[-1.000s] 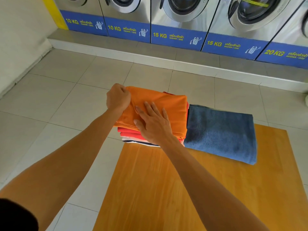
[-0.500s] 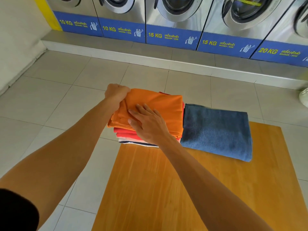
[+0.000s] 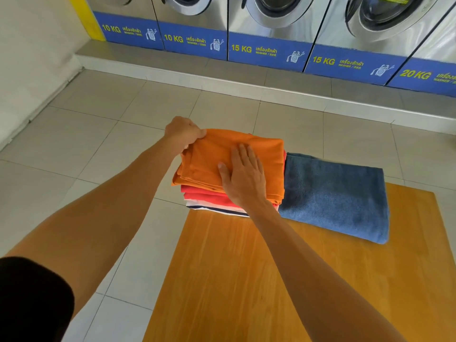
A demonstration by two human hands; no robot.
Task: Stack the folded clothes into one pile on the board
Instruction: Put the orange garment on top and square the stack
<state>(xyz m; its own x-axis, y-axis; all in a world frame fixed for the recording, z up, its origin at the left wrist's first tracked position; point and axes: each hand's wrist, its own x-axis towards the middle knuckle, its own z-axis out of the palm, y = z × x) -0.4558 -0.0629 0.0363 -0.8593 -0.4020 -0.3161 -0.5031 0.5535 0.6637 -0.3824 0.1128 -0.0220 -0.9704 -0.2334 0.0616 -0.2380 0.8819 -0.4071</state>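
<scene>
A wooden board (image 3: pixel 246 280) lies on the tiled floor. At its far left corner stands a pile of folded clothes: an orange garment (image 3: pixel 261 156) on top, red ones (image 3: pixel 207 196) beneath, and a white one with dark stripes at the bottom. My left hand (image 3: pixel 183 133) grips the orange garment's far left corner. Flat on the orange garment rests my right hand (image 3: pixel 243 176), fingers spread. A folded blue towel (image 3: pixel 335 196) lies on the board just right of the pile, touching it.
A row of washing machines (image 3: pixel 271 25) on a raised grey step (image 3: pixel 246 77) runs along the back. A cream wall (image 3: pixel 32 58) stands at the left. Pale floor tiles (image 3: pixel 98 144) surround the board.
My left hand has shifted from the top of the orange garment to its far left corner. The right hand has slid slightly further onto the garment. The camera has tilted.
</scene>
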